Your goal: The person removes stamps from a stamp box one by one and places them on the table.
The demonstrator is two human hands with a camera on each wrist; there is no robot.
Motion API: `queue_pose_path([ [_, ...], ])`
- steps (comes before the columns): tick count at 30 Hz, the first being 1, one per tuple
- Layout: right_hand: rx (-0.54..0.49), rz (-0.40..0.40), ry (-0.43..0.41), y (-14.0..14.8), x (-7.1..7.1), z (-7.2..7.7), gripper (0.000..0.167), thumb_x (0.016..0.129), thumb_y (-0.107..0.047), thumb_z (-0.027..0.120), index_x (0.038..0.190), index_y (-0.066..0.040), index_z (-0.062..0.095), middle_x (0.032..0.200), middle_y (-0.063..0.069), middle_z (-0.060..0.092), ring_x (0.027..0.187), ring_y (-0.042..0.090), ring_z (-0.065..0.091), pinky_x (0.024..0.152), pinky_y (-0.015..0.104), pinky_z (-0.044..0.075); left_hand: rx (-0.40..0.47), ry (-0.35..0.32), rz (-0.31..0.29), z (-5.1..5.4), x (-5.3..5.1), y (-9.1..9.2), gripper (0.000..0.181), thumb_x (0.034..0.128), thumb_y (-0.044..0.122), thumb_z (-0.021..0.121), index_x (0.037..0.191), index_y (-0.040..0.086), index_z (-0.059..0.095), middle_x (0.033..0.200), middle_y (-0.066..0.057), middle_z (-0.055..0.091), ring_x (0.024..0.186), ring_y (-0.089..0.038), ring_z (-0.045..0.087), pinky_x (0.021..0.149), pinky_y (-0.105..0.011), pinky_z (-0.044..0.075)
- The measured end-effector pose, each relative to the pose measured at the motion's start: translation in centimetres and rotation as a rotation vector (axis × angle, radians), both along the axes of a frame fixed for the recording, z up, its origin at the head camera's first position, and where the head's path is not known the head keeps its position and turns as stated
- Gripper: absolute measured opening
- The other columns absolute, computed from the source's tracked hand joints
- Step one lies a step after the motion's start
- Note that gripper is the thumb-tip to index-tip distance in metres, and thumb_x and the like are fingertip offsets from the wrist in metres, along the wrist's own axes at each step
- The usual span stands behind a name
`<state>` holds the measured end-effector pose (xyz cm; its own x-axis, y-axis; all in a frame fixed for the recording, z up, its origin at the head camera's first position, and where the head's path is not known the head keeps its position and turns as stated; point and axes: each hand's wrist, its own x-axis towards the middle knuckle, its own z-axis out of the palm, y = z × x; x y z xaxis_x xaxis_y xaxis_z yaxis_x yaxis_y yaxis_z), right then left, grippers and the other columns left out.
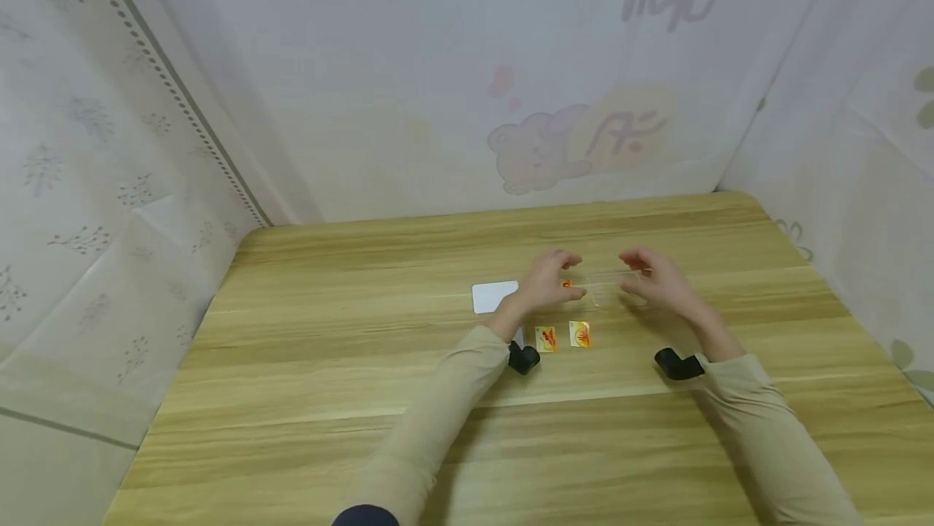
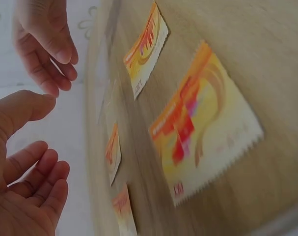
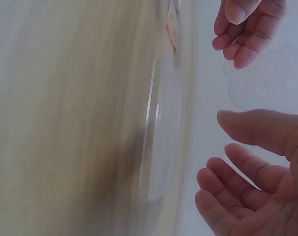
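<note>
My left hand (image 1: 547,281) hovers over the table with thumb and fingers apart, holding nothing. Across from it, my right hand (image 1: 660,281) is also loosely spread, its fingers near a clear plastic sheet or holder (image 1: 616,289) lying between the hands. In the right wrist view this clear piece (image 3: 161,132) shows as a glossy, see-through strip, apart from the right hand (image 3: 252,182). Several orange-and-yellow postage stamps lie flat; two, a left stamp (image 1: 545,339) and a right stamp (image 1: 580,334), sit nearer me. Another stamp (image 1: 566,284) is partly hidden by the left hand.
A white card-like rectangle (image 1: 494,297) lies left of the left hand, and a pale edge shows beside that forearm. Black wrist devices (image 1: 679,364) sit at both cuffs. The wooden table (image 1: 328,331) meets printed cloth walls (image 1: 379,104) at its back and sides.
</note>
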<state>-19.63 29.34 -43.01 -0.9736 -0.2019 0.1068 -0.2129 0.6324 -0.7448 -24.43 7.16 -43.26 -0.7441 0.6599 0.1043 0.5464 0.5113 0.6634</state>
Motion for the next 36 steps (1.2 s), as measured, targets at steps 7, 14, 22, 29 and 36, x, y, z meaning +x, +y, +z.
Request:
queue_pose_path([
  [7,0.021,0.018,-0.026,1.0,0.4,-0.5,0.052,0.079,0.006,0.067,0.123,0.021,0.043,0.123,0.038,0.046,0.113,0.051,0.043,0.098,0.059,0.032,-0.065,0.021,-0.002,-0.4,-0.3,1.5,0.056,0.0792,0.019,0.073,0.128,0.000,0.052,0.124,-0.013,0.052,0.111,-0.021,0.050,0.092,-0.021,0.040],
  [14,0.044,0.003,-0.093,1.8,0.4,-0.9,0.062,0.078,0.000,0.072,0.127,0.021,0.040,0.128,0.038,0.042,0.118,0.051,0.039,0.099,0.060,0.031,-0.143,0.016,0.025,-0.9,-0.4,2.5,0.061,0.0779,0.022,0.075,0.129,0.001,0.052,0.126,-0.011,0.050,0.115,-0.021,0.048,0.097,-0.022,0.038],
  [22,0.163,0.032,-0.092,2.2,-0.2,-1.4,0.063,0.076,-0.004,0.074,0.125,0.021,0.042,0.123,0.038,0.045,0.115,0.050,0.041,0.095,0.059,0.036,-0.309,0.062,0.068,-1.0,-0.2,3.5,0.066,0.0745,0.033,0.076,0.130,0.005,0.053,0.126,-0.007,0.051,0.118,-0.019,0.045,0.100,-0.022,0.035],
  [29,0.244,0.064,-0.074,2.5,-0.3,-1.2,0.061,0.075,-0.005,0.075,0.123,0.020,0.045,0.118,0.036,0.047,0.109,0.049,0.044,0.093,0.059,0.036,-0.415,0.099,0.077,-1.3,-0.4,4.2,0.061,0.0759,0.039,0.074,0.125,0.007,0.057,0.126,-0.004,0.050,0.119,-0.018,0.043,0.101,-0.022,0.033],
  [36,0.294,0.072,-0.090,2.6,-0.5,-0.9,0.061,0.073,-0.005,0.075,0.122,0.019,0.047,0.114,0.035,0.046,0.106,0.047,0.044,0.094,0.059,0.034,-0.429,0.111,0.069,-1.4,-0.6,4.7,0.051,0.0761,0.039,0.073,0.116,0.008,0.063,0.124,-0.004,0.052,0.117,-0.018,0.043,0.099,-0.023,0.035],
])
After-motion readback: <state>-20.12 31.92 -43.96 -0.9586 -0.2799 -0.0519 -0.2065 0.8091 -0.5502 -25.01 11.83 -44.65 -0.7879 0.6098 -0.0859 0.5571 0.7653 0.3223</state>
